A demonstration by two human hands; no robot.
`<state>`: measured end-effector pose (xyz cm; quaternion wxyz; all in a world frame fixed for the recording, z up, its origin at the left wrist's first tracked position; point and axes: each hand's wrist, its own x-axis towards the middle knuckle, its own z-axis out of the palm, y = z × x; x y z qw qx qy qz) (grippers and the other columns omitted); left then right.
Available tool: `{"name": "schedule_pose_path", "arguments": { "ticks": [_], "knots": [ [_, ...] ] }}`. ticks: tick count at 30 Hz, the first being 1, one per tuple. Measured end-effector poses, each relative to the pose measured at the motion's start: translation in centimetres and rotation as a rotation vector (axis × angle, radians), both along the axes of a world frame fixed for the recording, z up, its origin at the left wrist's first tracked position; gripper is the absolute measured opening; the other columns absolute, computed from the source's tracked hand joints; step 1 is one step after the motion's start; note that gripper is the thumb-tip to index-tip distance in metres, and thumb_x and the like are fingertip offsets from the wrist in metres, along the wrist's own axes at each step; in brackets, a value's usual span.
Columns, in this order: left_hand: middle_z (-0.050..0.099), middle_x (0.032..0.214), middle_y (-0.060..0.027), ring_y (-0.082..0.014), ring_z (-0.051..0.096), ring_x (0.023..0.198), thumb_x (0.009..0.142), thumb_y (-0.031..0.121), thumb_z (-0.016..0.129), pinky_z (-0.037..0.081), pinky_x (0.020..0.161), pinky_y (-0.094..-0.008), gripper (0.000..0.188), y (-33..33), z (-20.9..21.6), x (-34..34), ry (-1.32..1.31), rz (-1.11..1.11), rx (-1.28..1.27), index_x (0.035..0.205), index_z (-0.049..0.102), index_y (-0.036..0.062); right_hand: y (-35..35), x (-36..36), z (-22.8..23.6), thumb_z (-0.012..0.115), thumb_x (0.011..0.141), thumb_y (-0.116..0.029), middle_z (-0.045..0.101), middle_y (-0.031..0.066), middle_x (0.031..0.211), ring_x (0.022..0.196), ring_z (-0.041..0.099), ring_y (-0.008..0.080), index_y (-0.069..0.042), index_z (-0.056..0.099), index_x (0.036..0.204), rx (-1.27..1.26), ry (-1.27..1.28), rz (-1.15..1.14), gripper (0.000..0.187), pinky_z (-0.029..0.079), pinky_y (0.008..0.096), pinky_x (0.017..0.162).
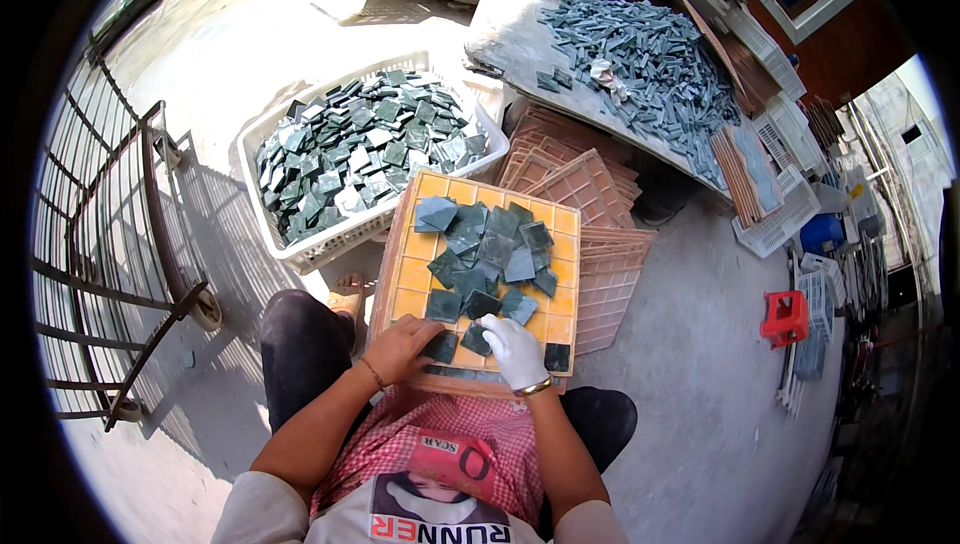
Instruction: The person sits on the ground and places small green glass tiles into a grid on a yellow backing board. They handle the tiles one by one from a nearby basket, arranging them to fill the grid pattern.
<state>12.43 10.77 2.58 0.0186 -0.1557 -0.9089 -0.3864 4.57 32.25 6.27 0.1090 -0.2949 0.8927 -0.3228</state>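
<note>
A yellow gridded tray (405, 289) rests across my lap, with a loose heap of dark green square stone tiles (497, 250) on its upper middle. At the tray's near left, my bare left hand (402, 348) has its fingers and thumb closed at the edge of one tile (440, 347). My right hand (515, 352), in a white glove, pinches another tile (476, 340) just to the right of it. A darker tile (557, 357) lies in the near right corner cell. My fingers partly cover the tiles they touch.
A white plastic basket (250, 159) full of similar tiles stands beyond on the left. Stacked reddish gridded trays (580, 189) lie behind my tray. A low table (510, 39) bears many narrow stone strips. A metal cart (150, 204) stands left; a red stool (784, 319) sits right.
</note>
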Motion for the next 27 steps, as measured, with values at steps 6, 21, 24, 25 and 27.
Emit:
{"name": "schedule_pose_path", "arguments": {
  "ticks": [6,21,24,25,27],
  "knots": [
    [0.056,0.110,-0.0152,-0.0337,0.052,0.101,0.062,0.011,0.073,0.044,0.087,-0.0387,0.058,0.1,0.2,0.0,0.034,0.004,-0.017,0.115,0.051,0.0043,-0.5,0.5,-1.2,0.062,0.076,-0.012,0.055,0.0101,0.097,0.089,0.056,0.0291,-0.007,0.059,0.098,-0.077,0.053,0.038,0.022,0.046,0.0360,0.076],
    [0.057,0.092,-0.0129,-0.0311,0.059,0.084,0.078,0.016,0.063,0.048,0.071,-0.0371,0.025,0.3,-0.3,-0.6,-0.182,0.214,0.077,0.101,0.059,0.0083,-0.1,1.6,0.2,0.063,0.076,-0.015,0.056,0.0158,0.098,0.087,0.055,0.0333,-0.004,0.053,0.106,-0.053,-0.110,-0.007,0.034,0.045,0.0381,0.074],
    [0.051,0.100,-0.0106,-0.0298,0.058,0.088,0.073,0.014,0.067,0.048,0.076,-0.0356,0.035,0.8,2.8,-0.5,-0.327,0.167,0.018,0.106,0.057,0.0087,-0.2,1.4,0.7,0.062,0.076,-0.014,0.056,0.0154,0.099,0.089,0.055,0.0333,-0.003,0.054,0.104,-0.083,-0.125,-0.043,0.031,0.045,0.0383,0.075],
    [0.050,0.102,-0.0108,-0.0293,0.058,0.088,0.070,0.012,0.069,0.049,0.076,-0.0348,0.040,0.6,2.4,-0.5,-0.256,0.131,0.000,0.108,0.057,0.0078,-0.3,1.5,0.6,0.062,0.076,-0.014,0.056,0.0153,0.099,0.090,0.055,0.0332,-0.003,0.054,0.104,-0.095,-0.097,-0.035,0.030,0.045,0.0382,0.076],
    [0.047,0.104,-0.0112,-0.0284,0.058,0.089,0.065,0.009,0.072,0.049,0.075,-0.0331,0.050,0.1,1.1,-0.1,-0.114,0.067,-0.041,0.112,0.056,0.0059,-0.6,1.5,0.2,0.062,0.077,-0.013,0.056,0.0151,0.099,0.091,0.055,0.0331,-0.003,0.055,0.102,-0.124,-0.043,-0.013,0.029,0.045,0.0381,0.077]
  ]
}}
